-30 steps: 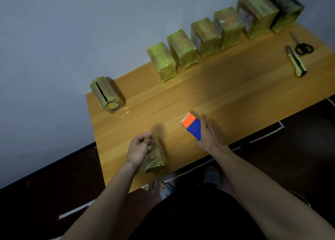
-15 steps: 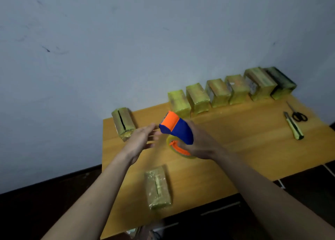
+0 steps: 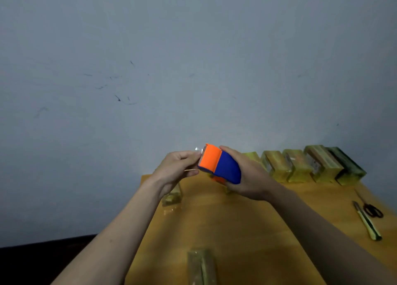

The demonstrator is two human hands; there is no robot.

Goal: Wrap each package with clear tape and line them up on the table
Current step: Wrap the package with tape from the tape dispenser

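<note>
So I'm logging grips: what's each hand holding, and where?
Right hand grips the dispenser by its blue body; left hand pinches the tape end at its orange mouth.

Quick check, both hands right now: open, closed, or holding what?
Left hand: pinches the loose tape end at the dispenser's mouth.
Right hand: grips the orange-and-blue tape dispenser, raised above the table.
</note>
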